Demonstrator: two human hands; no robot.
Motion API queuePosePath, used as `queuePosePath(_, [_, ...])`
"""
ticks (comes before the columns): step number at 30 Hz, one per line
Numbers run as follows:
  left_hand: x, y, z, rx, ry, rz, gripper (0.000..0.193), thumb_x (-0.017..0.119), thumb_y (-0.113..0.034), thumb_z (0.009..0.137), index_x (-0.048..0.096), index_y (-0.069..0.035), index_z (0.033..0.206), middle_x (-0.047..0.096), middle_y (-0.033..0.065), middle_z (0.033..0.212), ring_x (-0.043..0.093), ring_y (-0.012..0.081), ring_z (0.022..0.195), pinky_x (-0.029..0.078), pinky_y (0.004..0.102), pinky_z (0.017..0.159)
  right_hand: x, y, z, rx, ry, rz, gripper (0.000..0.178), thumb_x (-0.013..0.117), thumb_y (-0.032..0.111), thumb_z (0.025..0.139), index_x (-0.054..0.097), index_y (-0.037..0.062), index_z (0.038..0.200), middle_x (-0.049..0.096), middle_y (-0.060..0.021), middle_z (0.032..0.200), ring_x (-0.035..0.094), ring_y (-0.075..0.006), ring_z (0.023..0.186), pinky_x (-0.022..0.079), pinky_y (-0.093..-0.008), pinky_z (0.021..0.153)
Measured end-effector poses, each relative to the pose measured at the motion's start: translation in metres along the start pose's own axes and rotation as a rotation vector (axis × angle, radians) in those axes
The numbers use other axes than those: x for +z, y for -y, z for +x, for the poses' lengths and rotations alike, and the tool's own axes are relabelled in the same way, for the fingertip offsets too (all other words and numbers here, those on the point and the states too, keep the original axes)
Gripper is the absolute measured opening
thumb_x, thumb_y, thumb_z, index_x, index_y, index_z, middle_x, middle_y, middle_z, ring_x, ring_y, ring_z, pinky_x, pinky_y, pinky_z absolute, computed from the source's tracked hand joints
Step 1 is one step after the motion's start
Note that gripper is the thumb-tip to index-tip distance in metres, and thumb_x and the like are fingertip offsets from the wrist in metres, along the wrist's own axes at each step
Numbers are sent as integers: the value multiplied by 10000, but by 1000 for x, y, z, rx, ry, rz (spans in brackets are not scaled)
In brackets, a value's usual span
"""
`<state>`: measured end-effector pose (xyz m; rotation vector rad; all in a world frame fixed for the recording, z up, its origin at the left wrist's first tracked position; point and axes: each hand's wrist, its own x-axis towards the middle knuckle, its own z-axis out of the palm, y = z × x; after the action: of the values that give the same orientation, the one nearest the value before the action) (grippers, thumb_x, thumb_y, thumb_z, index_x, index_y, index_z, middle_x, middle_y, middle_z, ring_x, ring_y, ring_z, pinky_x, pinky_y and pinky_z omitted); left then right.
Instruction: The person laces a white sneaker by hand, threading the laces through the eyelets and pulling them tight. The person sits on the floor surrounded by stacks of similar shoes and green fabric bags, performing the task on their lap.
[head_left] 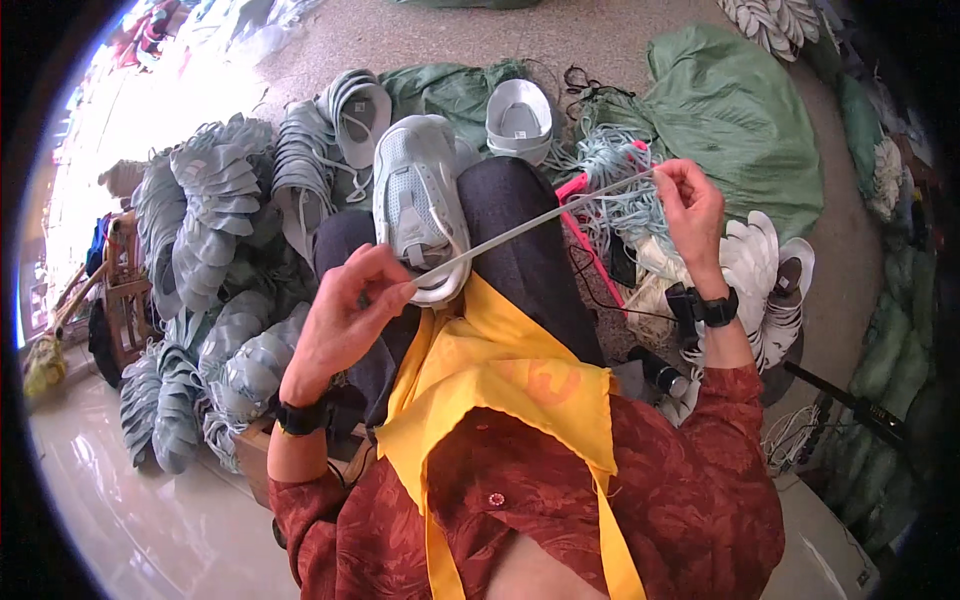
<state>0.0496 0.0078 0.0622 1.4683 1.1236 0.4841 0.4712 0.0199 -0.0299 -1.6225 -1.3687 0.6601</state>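
A pale grey shoelace (pixel 540 222) is stretched tight on a slant between my two hands. Its lower end is pinched in the fingers of my left hand (pixel 348 312), beside the heel opening of a light grey shoe upper (pixel 408 150). Higher up, away to the right, my right hand (pixel 692 212) pinches the other end with thumb and fingers. The upper rests on my left thigh, its toe pointing away from me and its white-edged opening toward me. Perforations show on its top. I cannot tell whether the lace passes through any of its eyelets.
Stacked grey uppers (pixel 215 190) lie at the left. Beyond my knees stands a white-lined upper (pixel 520 118). To the right are a tangle of pale blue laces (pixel 612 160), a pink frame (pixel 600 258), a green sack (pixel 745 130) and white uppers (pixel 750 265). A yellow apron (pixel 500 365) covers my lap.
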Motion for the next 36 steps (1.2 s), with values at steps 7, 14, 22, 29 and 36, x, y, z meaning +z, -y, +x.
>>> queuePosePath(7, [24, -8, 12, 182, -51, 169, 95, 699, -52, 925, 626, 4, 900, 561, 44, 816, 527, 135, 726, 429, 288, 677, 51, 70, -15, -89, 368, 85, 137, 732, 81, 914, 716, 39, 1043, 717, -14, 848, 596, -57, 627, 466, -240, 557])
queuePosePath(14, [30, -6, 14, 194, -105, 195, 122, 731, -64, 897, 640, 7, 935, 619, 114, 814, 635, 232, 741, 523, 343, 694, 110, 133, -29, -72, 895, 412, 165, 696, 21, 951, 676, -7, 1112, 720, -32, 978, 682, -77, 840, 569, -241, 746])
queuePosePath(22, [22, 24, 28, 299, -579, 534, 222, 751, -69, 854, 551, -13, 932, 533, 108, 820, 566, 273, 743, 460, 372, 658, 151, 115, -17, -326, 587, 109, 196, 780, 58, 842, 652, -14, 972, 687, -119, 865, 686, -188, 689, 541, -316, 627])
queuePosePath(29, [20, 56, 38, 289, -687, 595, 179, 676, -51, 884, 535, -33, 992, 528, 157, 871, 577, 387, 812, 471, 454, 692, 163, 114, -19, -351, 563, 58, 218, 749, 20, 830, 608, 1, 995, 633, -123, 878, 676, -229, 661, 548, -340, 620])
queuePosePath(36, [30, 63, 29, 253, -694, 601, 187, 668, -25, 863, 549, -29, 1007, 532, 171, 888, 579, 413, 840, 477, 477, 710, 160, 113, -28, -416, 582, 20, 206, 720, -13, 834, 608, -3, 1006, 622, -128, 876, 684, -244, 688, 550, -337, 616])
